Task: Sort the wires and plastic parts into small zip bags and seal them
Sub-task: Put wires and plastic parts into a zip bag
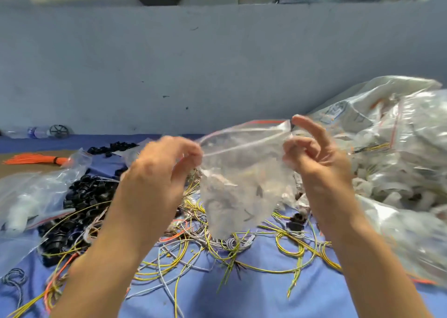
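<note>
A small clear zip bag (242, 172) with a red strip along its mouth hangs in the air between my hands, its mouth gaping. My left hand (162, 170) pinches the bag's left top corner. My right hand (314, 158) pinches the right top corner, index finger raised. Something pale and dark shows inside the bag, too blurred to name. Below it, loose yellow, white and orange wires (217, 250) lie tangled on the blue cloth (254, 293). A heap of black plastic parts (82, 204) lies to the left.
A large clear sack (396, 153) full of filled zip bags lies at the right. Clear bags with white parts (29, 201) lie at the far left. An orange wire bundle (33, 159) and a plastic bottle (36, 132) lie at the back left, by the blue wall.
</note>
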Available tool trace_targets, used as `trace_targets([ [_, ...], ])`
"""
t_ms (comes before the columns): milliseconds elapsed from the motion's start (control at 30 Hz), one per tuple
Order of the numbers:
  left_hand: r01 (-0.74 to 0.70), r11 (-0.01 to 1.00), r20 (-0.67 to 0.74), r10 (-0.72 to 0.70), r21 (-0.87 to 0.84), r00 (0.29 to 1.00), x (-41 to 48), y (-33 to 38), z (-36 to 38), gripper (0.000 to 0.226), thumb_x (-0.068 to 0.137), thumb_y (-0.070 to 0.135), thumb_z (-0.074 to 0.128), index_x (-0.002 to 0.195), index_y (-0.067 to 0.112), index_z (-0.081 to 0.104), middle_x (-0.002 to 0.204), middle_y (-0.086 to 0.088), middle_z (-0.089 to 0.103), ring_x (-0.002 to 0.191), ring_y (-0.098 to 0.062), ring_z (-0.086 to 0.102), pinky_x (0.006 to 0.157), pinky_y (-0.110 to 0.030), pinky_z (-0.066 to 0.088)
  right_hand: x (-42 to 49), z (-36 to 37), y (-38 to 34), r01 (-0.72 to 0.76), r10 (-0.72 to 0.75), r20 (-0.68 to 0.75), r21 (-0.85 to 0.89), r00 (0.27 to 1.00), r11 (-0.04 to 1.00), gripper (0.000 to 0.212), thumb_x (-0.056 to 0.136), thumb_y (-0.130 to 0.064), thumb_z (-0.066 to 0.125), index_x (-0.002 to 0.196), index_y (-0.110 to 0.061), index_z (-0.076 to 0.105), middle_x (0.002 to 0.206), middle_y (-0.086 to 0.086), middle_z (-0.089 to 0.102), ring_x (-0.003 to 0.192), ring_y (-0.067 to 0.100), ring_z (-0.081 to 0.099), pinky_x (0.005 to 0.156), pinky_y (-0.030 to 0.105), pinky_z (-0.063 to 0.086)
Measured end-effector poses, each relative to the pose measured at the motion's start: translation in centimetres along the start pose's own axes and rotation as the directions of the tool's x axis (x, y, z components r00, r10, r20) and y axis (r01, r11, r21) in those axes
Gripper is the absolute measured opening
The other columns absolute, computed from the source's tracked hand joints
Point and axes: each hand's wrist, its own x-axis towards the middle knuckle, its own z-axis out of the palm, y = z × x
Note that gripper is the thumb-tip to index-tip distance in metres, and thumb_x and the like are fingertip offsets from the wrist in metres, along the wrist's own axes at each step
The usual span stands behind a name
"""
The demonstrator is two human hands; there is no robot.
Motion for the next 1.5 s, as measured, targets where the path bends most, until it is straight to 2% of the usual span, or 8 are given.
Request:
trace_targets([
  [400, 0.062, 0.998, -0.086, -0.062, 0.006, 0.994, -0.3, 0.8, -0.3, 0.008, 0.096, 0.029, 0.056, 0.1, 0.031, 0.063, 0.09, 0.012, 0.066, 0.084, -0.009, 0.061, 0.079, -0.033, 0.049, -2.0, -0.6, -0.2, -0.03, 0.03, -0.039, -0.001, 0.999, 1.0, 0.038, 0.087, -0.014, 0.072, 0.115, -0.039, 0.065, 0.081, -0.014, 0.064, 0.081, 0.009, 0.061, 0.09, 0.033, 0.052],
  [467, 0.138, 0.989, -0.019, -0.139, -0.051, 0.99, -0.7, 0.4, 0.4, 0.013, 0.094, 0.021, 0.057, 0.099, 0.031, 0.064, 0.09, 0.013, 0.067, 0.086, -0.011, 0.063, 0.081, -0.034, 0.051, -2.5, -0.4, 0.2, -0.098, 0.098, -0.026, 0.002, 0.995, 0.995, 0.039, 0.089, -0.008, 0.068, 0.116, -0.036, 0.065, 0.078, -0.015, 0.063, 0.078, 0.006, 0.06, 0.088, 0.034, 0.053],
  [600, 0.232, 0.937, -0.046, -0.253, -0.262, 0.966, -1.9, 0.3, 0.9, 0.016, 0.093, 0.027, 0.06, 0.104, 0.04, 0.06, 0.091, 0.023, 0.064, 0.083, 0.001, 0.06, 0.067, -0.003, 0.041, -2.9, -0.9, 0.4, -0.13, 0.131, 0.108, -0.012, 0.986, 0.991, 0.038, 0.083, -0.02, 0.071, 0.118, -0.036, 0.066, 0.081, -0.014, 0.063, 0.079, 0.005, 0.061, 0.085, 0.033, 0.054],
  [767, 0.286, 0.838, -0.011, -0.328, -0.466, 0.945, -2.1, 0.4, 1.6, 0.026, 0.088, 0.031, 0.064, 0.109, 0.047, 0.06, 0.091, 0.017, 0.066, 0.081, -0.003, 0.063, 0.072, -0.006, 0.044, -3.0, -1.1, 0.7, -0.355, 0.34, 0.134, 0.104, 0.931, 0.929, 0.029, 0.07, -0.038, 0.072, 0.094, -0.023, 0.077, 0.079, -0.008, 0.067, 0.071, 0.008, 0.058, 0.081, 0.032, 0.053],
  [1067, 0.103, 0.69, -0.121, -0.269, -0.716, 0.956, -1.1, 0.7, -0.1, 0.032, 0.085, 0.032, 0.073, 0.112, 0.041, 0.06, 0.085, 0.011, 0.07, 0.078, -0.006, 0.064, 0.079, -0.015, 0.051, -1.9, -1.5, -1.3, -0.224, 0.196, 0.14, 0.226, 0.971, 0.948, 0.027, 0.068, -0.04, 0.074, 0.087, -0.023, 0.079, 0.073, -0.011, 0.063, 0.061, 0.002, 0.053, 0.069, 0.024, 0.055],
  [1200, 0.312, 0.452, 0.113, -0.415, -0.836, 0.903, -1.5, 0.3, 1.1, 0.034, 0.074, 0.037, 0.078, 0.107, 0.031, 0.071, 0.093, 0.007, 0.073, 0.082, -0.008, 0.067, 0.076, -0.021, 0.055, -1.8, -0.9, -1.3, -0.288, 0.257, 0.156, 0.228, 0.954, 0.93, 0.027, 0.067, -0.038, 0.075, 0.087, -0.021, 0.079, 0.072, -0.006, 0.058, 0.061, 0.005, 0.049, 0.067, 0.026, 0.055],
  [1333, 0.613, 0.145, 0.452, -0.55, -0.777, 0.702, -2.3, -0.1, 3.7, 0.018, 0.07, 0.026, 0.071, 0.084, 0.016, 0.076, 0.078, 0.0, 0.071, 0.066, -0.008, 0.065, 0.072, -0.025, 0.053, -2.5, -0.2, 0.2, -0.335, 0.333, 0.041, 0.157, 0.942, 0.929, 0.021, 0.072, -0.032, 0.073, 0.087, -0.019, 0.079, 0.073, -0.002, 0.057, 0.063, 0.008, 0.047, 0.065, 0.025, 0.056],
  [1500, 0.632, 0.175, 0.425, -0.604, -0.755, 0.674, -2.3, -0.8, 4.1, 0.011, 0.074, 0.032, 0.071, 0.074, 0.022, 0.077, 0.075, 0.001, 0.07, 0.068, -0.009, 0.064, 0.073, -0.028, 0.053, -2.2, -0.7, 0.5, -0.315, 0.321, -0.06, 0.09, 0.945, 0.945, 0.024, 0.071, -0.036, 0.074, 0.089, -0.021, 0.079, 0.073, -0.003, 0.057, 0.062, 0.004, 0.049, 0.067, 0.024, 0.057],
])
